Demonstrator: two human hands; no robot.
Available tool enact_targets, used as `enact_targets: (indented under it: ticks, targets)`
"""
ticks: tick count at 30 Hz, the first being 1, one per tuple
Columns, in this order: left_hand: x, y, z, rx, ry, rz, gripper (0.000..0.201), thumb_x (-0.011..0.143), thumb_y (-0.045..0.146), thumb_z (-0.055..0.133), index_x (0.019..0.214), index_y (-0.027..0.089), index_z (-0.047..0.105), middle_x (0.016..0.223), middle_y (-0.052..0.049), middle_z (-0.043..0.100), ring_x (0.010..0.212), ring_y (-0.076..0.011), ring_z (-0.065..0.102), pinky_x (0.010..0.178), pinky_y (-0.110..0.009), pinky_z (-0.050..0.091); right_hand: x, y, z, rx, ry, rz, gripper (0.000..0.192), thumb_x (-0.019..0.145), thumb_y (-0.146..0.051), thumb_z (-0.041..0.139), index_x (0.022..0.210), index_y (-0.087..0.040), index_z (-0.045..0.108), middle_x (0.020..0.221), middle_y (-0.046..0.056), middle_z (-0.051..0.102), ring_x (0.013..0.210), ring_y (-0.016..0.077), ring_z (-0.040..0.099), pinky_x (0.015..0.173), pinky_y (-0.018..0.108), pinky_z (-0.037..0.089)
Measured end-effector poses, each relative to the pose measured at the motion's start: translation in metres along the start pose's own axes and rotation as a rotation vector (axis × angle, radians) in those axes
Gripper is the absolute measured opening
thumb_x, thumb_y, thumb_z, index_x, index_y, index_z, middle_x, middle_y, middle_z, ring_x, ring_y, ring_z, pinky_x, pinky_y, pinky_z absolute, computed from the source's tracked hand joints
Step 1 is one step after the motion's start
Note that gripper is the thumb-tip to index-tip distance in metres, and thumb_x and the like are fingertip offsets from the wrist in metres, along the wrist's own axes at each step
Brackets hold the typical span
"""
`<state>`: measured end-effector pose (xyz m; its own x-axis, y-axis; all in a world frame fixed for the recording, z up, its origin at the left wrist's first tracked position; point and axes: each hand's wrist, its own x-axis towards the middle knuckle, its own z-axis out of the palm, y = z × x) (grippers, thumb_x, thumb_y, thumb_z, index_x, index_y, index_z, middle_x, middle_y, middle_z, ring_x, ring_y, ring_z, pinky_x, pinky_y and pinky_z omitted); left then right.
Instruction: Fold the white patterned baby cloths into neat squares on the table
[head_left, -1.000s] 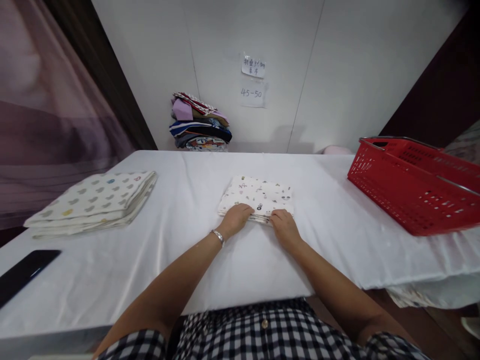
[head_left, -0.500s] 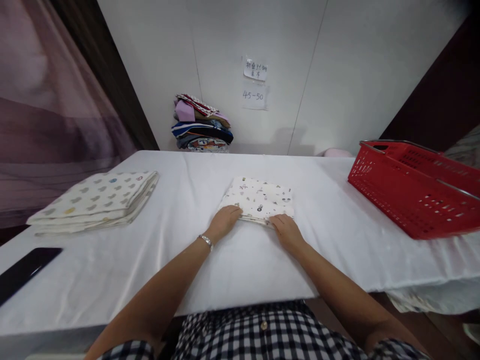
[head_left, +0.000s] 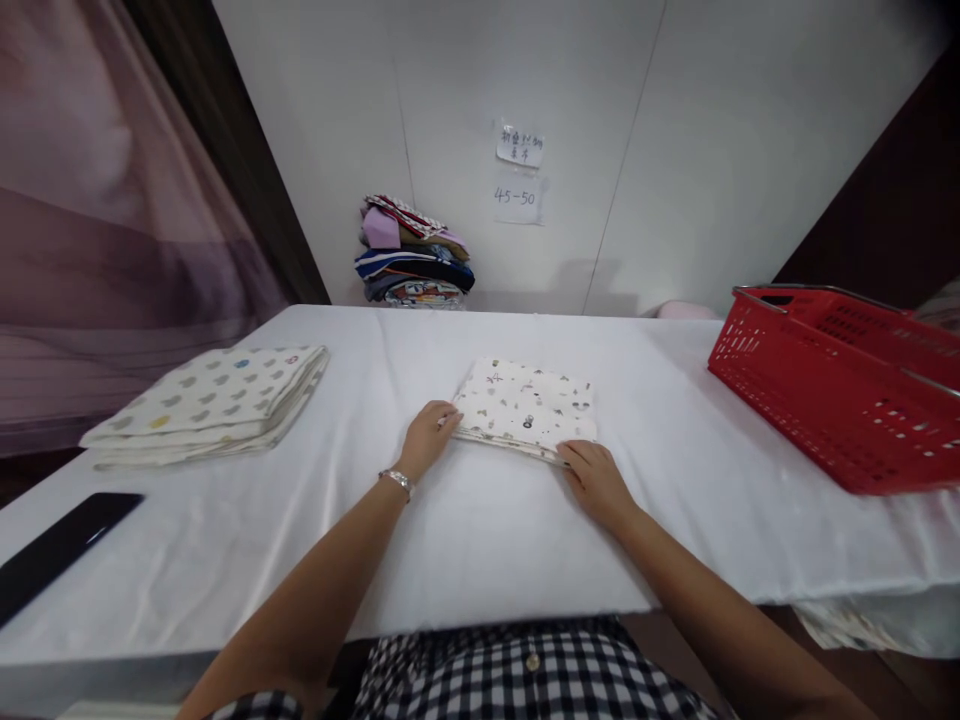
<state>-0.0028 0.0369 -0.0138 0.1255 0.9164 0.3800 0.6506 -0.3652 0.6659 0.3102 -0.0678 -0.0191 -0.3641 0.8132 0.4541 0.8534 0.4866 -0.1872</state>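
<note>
Now both hands, left hand [head_left: 426, 438] and right hand [head_left: 596, 478], rest at folded cloth [head_left: 527, 408] corners.

Two folded cloths [head_left: 526, 408] [head_left: 217, 400], one red basket [head_left: 840, 385], one black phone [head_left: 60, 545], two paper notes [head_left: 520, 146] [head_left: 517, 196].

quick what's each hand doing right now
left hand: open, fingertips on the near left corner of the small folded white printed cloth.
right hand: open, resting at its near right corner.
</note>
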Motion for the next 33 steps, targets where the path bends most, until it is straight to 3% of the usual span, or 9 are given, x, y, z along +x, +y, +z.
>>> enact_targets:
  ticks: [6,10,12,15,17,20,23,30,33]
  targets:
    - [-0.003,0.006,0.005,-0.003,-0.021,-0.124,0.028,0.08,0.042,0.054,0.092,0.02,0.065,0.09,-0.003,0.064,0.074,-0.0148,0.06,0.073,-0.03,0.05,-0.008,0.033,-0.005,-0.114,-0.05,-0.026,0.046,0.084,-0.002,0.04,0.12,-0.025,0.058,0.119,0.007,0.062,0.108,0.0198,0.055,0.091,0.038,0.036]
    - [-0.025,0.023,0.005,-0.052,-0.176,-0.039,0.027,0.085,0.041,0.048,0.086,0.022,0.067,0.087,-0.001,0.065,0.079,-0.0154,0.061,0.074,-0.029,0.05,-0.002,0.066,-0.018,-0.212,-0.028,0.085,0.048,0.079,0.001,0.04,0.113,-0.026,0.062,0.115,0.006,0.064,0.11,0.0214,0.054,0.095,0.043,0.031]
    - [-0.035,0.031,0.005,-0.052,-0.203,-0.007,0.028,0.087,0.042,0.046,0.091,0.023,0.067,0.089,-0.001,0.064,0.079,-0.0145,0.06,0.073,-0.028,0.05,0.0,0.07,-0.019,-0.231,-0.019,0.115,0.05,0.077,0.002,0.041,0.114,-0.024,0.062,0.118,0.007,0.063,0.116,0.0233,0.051,0.097,0.046,0.03]
    - [-0.043,0.037,0.004,-0.005,-0.13,0.052,0.028,0.087,0.041,0.047,0.101,0.023,0.065,0.098,-0.002,0.061,0.085,-0.0145,0.059,0.075,-0.028,0.051,0.003,0.055,-0.014,-0.172,-0.002,0.063,0.049,0.077,0.0,0.042,0.117,-0.023,0.06,0.124,0.008,0.059,0.122,0.0232,0.045,0.101,0.046,0.028]
    - [-0.042,0.039,0.005,0.06,-0.096,0.16,0.027,0.087,0.038,0.05,0.105,0.024,0.064,0.105,-0.004,0.06,0.096,-0.017,0.057,0.082,-0.032,0.05,0.008,0.037,-0.008,-0.105,0.009,0.015,0.046,0.08,-0.003,0.042,0.117,-0.023,0.06,0.124,0.008,0.059,0.124,0.0222,0.044,0.103,0.046,0.026]
    - [-0.037,0.043,0.01,0.187,-0.138,0.348,0.025,0.085,0.033,0.055,0.106,0.024,0.063,0.111,-0.007,0.06,0.104,-0.0209,0.053,0.088,-0.039,0.046,0.019,0.013,0.002,-0.015,0.017,-0.032,0.036,0.087,-0.009,0.042,0.114,-0.023,0.061,0.119,0.007,0.062,0.121,0.0212,0.046,0.103,0.045,0.026]
    - [-0.032,0.044,0.015,0.257,-0.19,0.425,0.022,0.087,0.03,0.052,0.105,0.024,0.064,0.108,-0.007,0.061,0.101,-0.0209,0.054,0.086,-0.039,0.045,0.034,0.0,0.009,0.053,0.029,-0.059,0.028,0.091,-0.016,0.042,0.109,-0.023,0.063,0.112,0.007,0.065,0.112,0.0198,0.052,0.099,0.041,0.031]
    - [-0.033,0.043,0.013,0.22,-0.184,0.424,0.024,0.086,0.034,0.053,0.106,0.023,0.062,0.108,-0.007,0.062,0.101,-0.0208,0.054,0.086,-0.039,0.045,0.054,-0.01,0.02,0.105,-0.047,-0.052,0.021,0.091,-0.019,0.046,0.102,-0.02,0.065,0.099,0.006,0.065,0.095,0.0192,0.055,0.086,0.035,0.038]
    - [-0.038,0.042,0.011,0.118,-0.07,0.275,0.024,0.085,0.036,0.054,0.102,0.022,0.062,0.107,-0.006,0.062,0.101,-0.0195,0.055,0.087,-0.036,0.047,0.057,-0.016,0.023,0.12,-0.041,-0.064,0.021,0.092,-0.02,0.046,0.103,-0.021,0.064,0.101,0.006,0.065,0.094,0.0191,0.055,0.085,0.035,0.039]
